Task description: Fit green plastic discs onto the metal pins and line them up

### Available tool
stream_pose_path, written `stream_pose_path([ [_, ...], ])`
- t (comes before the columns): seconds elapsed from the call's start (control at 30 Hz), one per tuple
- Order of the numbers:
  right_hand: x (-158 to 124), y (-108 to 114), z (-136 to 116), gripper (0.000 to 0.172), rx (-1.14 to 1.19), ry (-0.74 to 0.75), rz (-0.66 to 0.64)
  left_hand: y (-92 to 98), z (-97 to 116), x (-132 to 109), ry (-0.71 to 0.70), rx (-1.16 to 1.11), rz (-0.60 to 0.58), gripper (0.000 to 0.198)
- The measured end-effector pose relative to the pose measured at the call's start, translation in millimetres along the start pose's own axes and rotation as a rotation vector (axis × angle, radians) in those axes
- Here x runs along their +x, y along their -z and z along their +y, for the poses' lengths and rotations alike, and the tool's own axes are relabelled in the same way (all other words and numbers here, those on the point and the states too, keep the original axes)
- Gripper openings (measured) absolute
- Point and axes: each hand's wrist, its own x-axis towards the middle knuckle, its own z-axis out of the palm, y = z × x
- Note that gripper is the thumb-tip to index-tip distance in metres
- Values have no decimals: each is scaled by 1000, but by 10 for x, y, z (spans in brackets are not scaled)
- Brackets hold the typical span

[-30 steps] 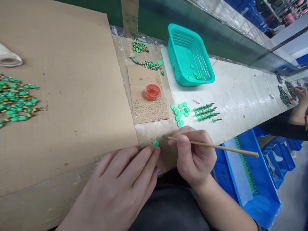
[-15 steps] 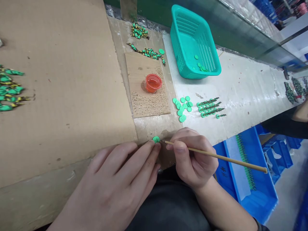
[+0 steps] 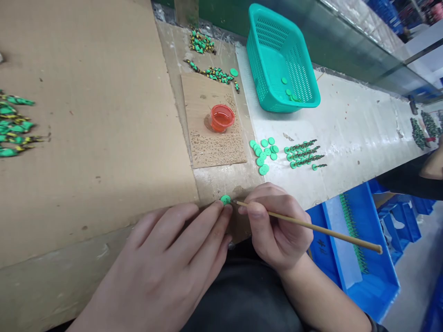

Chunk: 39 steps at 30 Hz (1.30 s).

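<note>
My left hand (image 3: 173,258) rests at the table's near edge, its fingertips closed on a small green disc (image 3: 225,199) that has tiny marks like holes. In my right hand (image 3: 282,226) a thin wooden stick (image 3: 328,231) with a fine dark tip is pinched like a pen. The tip points left and sits at or just beside the disc's right edge; whether it touches I cannot tell. Beyond the hands lies a loose cluster of green discs (image 3: 263,155). To its right are rows of green discs with dark twisted pieces on them (image 3: 302,154).
A red cup of liquid (image 3: 222,118) stands on a spotted cardboard piece (image 3: 218,154). Behind it lie green, yellow and black pieces (image 3: 202,42). A teal basket (image 3: 254,69) holds a few discs. Blue bins (image 3: 372,295) stand at right, near another person's arm (image 3: 432,167).
The view has shifted very slightly. Both hands keep their grip on the disc and the stick, and the stick's rear end has dipped a little.
</note>
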Motion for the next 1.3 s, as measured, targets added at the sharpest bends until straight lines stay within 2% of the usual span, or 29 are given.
stream_pose_path([
  [0.2, -45, -18, 12, 12, 47, -15, 128, 5, 11, 56, 41, 9, 27, 31],
  [0.3, -47, -19, 6, 13, 42, -4, 142, 3, 5, 60, 34, 21, 29, 32],
  [0.7, 39, 9, -12, 18, 60, -10, 24, -18, 4, 24, 11, 25, 21, 32],
  [1.3, 5, -14, 2, 17, 88, -42, 15, -22, -20, -7, -12, -11, 8, 32],
])
